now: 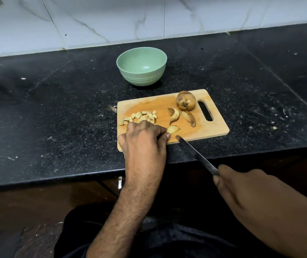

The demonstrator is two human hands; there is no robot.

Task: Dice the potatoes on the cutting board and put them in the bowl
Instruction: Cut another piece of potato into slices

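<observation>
A wooden cutting board lies on the black counter. My left hand rests on its near left part and pinches a potato wedge at the fingertips. Several diced potato pieces lie just beyond that hand. Two more wedges and a whole unpeeled potato sit toward the board's handle slot. My right hand grips a knife, its blade tip at the board's near edge beside the held wedge. A green bowl stands empty behind the board.
The black granite counter stretches left and right of the board, speckled with crumbs. A white marble-tiled wall rises behind the bowl. The counter's front edge runs just below the board, with dark cabinets beneath.
</observation>
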